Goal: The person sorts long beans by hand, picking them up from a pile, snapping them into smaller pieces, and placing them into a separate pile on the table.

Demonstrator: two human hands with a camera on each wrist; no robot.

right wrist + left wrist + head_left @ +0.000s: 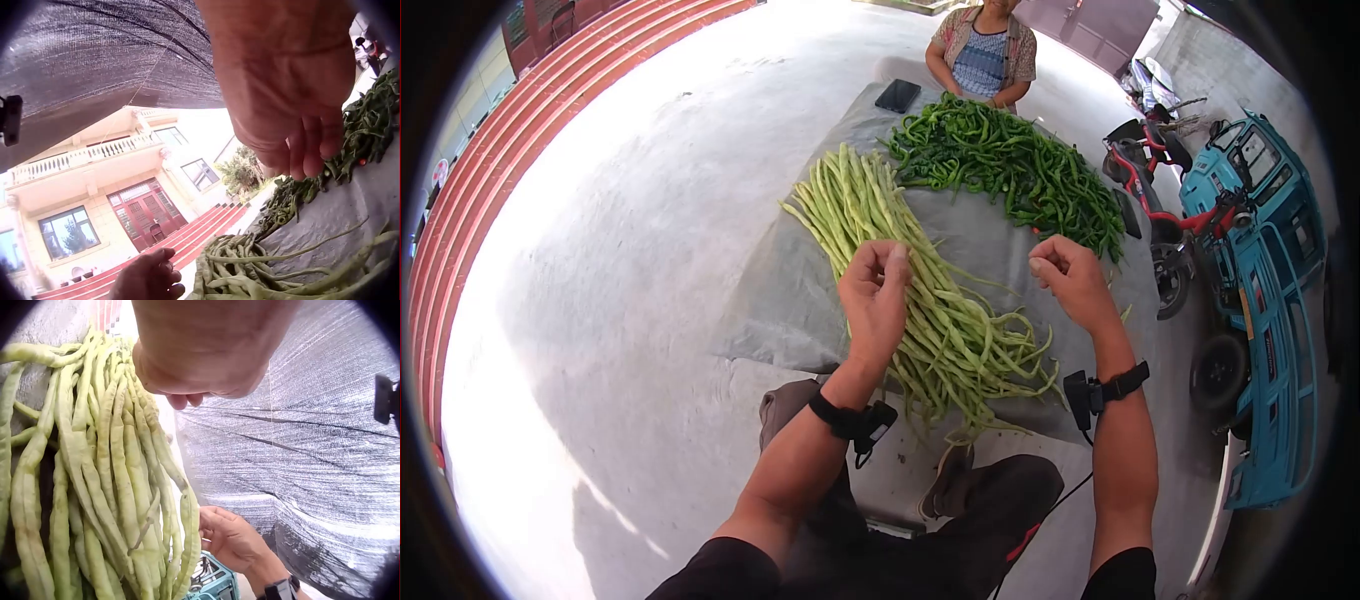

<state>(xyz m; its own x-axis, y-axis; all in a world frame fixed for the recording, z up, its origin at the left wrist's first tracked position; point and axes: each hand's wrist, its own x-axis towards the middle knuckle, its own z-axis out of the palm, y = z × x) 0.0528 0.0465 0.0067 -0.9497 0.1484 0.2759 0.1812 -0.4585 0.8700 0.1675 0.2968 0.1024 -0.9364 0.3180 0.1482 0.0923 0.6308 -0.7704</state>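
Note:
A long pile of pale green yard-long beans (945, 325) lies across a grey sheet, its thinner ends curling toward the person's knees. Over the left side of the pile hovers the left hand (875, 300), fingers loosely bent with nothing visible in them. The right hand (1072, 280) is raised to the right of the beans, near the lower end of a heap of green peppers (1000, 155); its fingers are loosely bent too, and no object shows between them. The left wrist view shows the beans (119, 475) close up, beside and below the left hand.
A dark phone (898, 96) lies at the sheet's far edge. Behind the peppers is another person (983, 60). A blue three-wheeled truck (1260, 300) and a red bike (1145, 180) stand at right. Red steps (530, 120) run along the left.

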